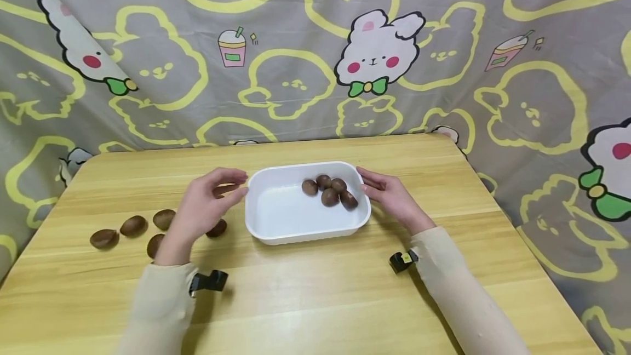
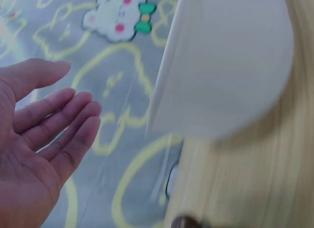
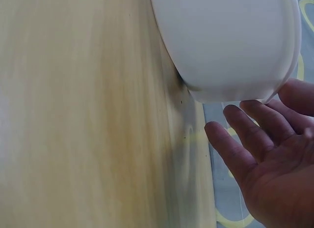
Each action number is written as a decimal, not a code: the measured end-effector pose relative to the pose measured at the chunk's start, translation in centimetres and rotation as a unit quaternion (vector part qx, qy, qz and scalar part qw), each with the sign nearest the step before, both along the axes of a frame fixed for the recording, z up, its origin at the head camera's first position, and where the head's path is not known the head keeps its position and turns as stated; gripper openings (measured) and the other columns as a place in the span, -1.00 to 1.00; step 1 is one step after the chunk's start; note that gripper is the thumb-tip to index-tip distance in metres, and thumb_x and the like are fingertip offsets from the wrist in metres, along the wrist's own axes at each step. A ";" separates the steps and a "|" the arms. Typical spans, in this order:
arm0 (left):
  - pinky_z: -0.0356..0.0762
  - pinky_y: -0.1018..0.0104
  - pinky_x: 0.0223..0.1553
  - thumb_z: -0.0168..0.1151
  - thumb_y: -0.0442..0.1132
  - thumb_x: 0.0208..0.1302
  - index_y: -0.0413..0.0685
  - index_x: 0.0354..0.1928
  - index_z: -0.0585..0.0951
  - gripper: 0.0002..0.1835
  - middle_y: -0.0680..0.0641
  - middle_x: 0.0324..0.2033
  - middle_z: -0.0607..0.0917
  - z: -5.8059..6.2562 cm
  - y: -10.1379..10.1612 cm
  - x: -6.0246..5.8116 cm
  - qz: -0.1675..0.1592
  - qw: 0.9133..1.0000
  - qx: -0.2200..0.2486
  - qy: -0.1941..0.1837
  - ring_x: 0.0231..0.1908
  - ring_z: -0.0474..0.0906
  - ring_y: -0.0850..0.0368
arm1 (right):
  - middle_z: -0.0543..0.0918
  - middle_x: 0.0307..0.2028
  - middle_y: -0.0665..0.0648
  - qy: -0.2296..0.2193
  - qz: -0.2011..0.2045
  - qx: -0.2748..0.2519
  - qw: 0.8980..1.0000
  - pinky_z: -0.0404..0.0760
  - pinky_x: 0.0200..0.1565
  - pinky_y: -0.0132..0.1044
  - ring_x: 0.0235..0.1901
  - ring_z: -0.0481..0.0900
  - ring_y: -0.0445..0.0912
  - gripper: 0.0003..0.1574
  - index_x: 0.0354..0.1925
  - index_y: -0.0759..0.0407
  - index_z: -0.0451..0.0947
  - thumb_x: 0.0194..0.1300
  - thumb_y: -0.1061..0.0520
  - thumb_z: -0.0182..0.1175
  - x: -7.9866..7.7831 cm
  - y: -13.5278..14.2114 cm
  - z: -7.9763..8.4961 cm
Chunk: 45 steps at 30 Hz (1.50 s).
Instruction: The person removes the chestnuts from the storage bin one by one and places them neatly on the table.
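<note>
A white rectangular tray [image 1: 281, 207] sits on the table with several dark brown, glossy, chestnut-like pieces [image 1: 330, 197] grouped in its right half. My left hand [image 1: 209, 201] is beside the tray's left end, its fingers loosely bent and nothing in them. In the left wrist view, a gap separates this hand [image 2: 54, 120] from the tray wall [image 2: 221, 66]. At the opposite end, the thumb and fingertips of my right hand [image 1: 391, 196] are right at the rim. The right wrist view has that hand [image 3: 274, 149] with extended fingers under the rim and its thumb against the edge.
More brown pieces [image 1: 134, 226] lie on the wooden table [image 1: 305, 300] to the left, some partly hidden behind my left hand and wrist. A patterned grey curtain [image 1: 296, 32] hangs behind the table. Each sleeve cuff carries a small black camera [image 1: 209, 281].
</note>
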<state>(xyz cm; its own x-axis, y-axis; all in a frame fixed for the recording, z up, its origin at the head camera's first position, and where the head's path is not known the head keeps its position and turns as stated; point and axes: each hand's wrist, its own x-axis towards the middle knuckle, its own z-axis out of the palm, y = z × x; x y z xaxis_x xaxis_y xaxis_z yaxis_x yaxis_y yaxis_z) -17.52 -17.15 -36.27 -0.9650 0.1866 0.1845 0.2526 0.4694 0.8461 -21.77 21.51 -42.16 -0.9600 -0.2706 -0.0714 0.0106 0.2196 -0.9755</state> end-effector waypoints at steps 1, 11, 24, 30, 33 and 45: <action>0.54 0.21 0.04 0.31 -0.20 0.34 -0.24 0.10 0.59 -0.63 -0.20 0.00 0.64 -0.1 0.7 -0.3 -0.010 1.000 0.008 0.002 0.06 0.56 -0.05 | 0.37 0.34 0.22 0.001 0.000 0.002 1.000 0.46 0.14 -0.27 0.29 0.37 0.06 -0.39 0.40 0.22 0.30 0.45 0.22 0.14 -0.1 0.0 0.0; 0.51 0.19 0.09 0.39 -0.37 0.21 -0.29 0.03 0.61 -0.65 -0.21 -0.05 0.66 -1.0 8.8 -2.4 -0.090 0.995 0.027 0.018 0.01 0.59 -0.15 | 0.37 0.34 0.21 0.003 -0.004 0.010 1.000 0.43 0.17 -0.26 0.30 0.35 0.04 -0.38 0.40 0.22 0.29 0.44 0.19 0.15 -0.2 0.4 0.1; 0.46 0.17 -0.10 0.43 -0.29 0.18 -0.24 -0.13 0.66 -0.75 -0.19 -0.20 0.62 -3.4 15.6 -2.3 -0.158 0.981 -0.114 0.010 -0.15 0.53 -0.09 | 0.39 0.32 0.25 -0.006 0.005 0.002 1.000 0.46 0.16 -0.21 0.28 0.37 0.08 -0.39 0.40 0.24 0.29 0.44 0.24 0.14 0.6 -0.8 -0.8; 0.39 0.22 -0.25 0.42 -0.26 0.18 -0.20 -0.33 0.62 -0.83 -0.15 -0.34 0.62 -3.6 17.3 -3.1 -0.144 0.974 -0.170 0.031 -0.31 0.45 0.04 | 0.37 0.34 0.20 -0.002 -0.003 0.001 1.000 0.44 0.18 -0.18 0.29 0.36 0.06 -0.38 0.41 0.20 0.30 0.44 0.22 0.14 0.3 -0.8 -0.6; 0.43 0.20 -0.21 0.42 -0.25 0.19 -0.22 -0.28 0.63 -0.81 -0.15 -0.32 0.64 -3.5 18.2 -3.5 -0.137 0.971 -0.192 0.031 -0.29 0.47 0.04 | 0.37 0.34 0.19 -0.004 -0.003 0.004 1.000 0.44 0.18 -0.18 0.29 0.36 0.05 -0.38 0.41 0.19 0.30 0.45 0.21 0.14 0.1 -0.5 -0.4; 0.38 0.19 0.18 0.43 -0.24 0.15 -0.27 0.01 0.65 -0.61 -0.14 -0.02 0.57 -4.0 19.8 -3.3 -0.132 0.954 -0.267 0.029 0.05 0.50 -0.06 | 0.39 0.33 0.20 -0.001 -0.006 0.000 1.000 0.45 0.17 -0.22 0.29 0.37 0.04 -0.38 0.39 0.20 0.32 0.43 0.19 0.18 0.3 -0.2 0.0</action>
<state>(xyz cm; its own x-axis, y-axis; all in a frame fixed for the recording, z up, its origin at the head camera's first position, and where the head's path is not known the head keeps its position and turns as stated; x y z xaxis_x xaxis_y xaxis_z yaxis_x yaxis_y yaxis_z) -20.82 2.62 -40.32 -0.8628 0.5034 0.0463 0.4601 0.7439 0.4847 -21.48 21.35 -42.13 -0.9630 -0.2594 -0.0726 0.0144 0.2197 -0.9755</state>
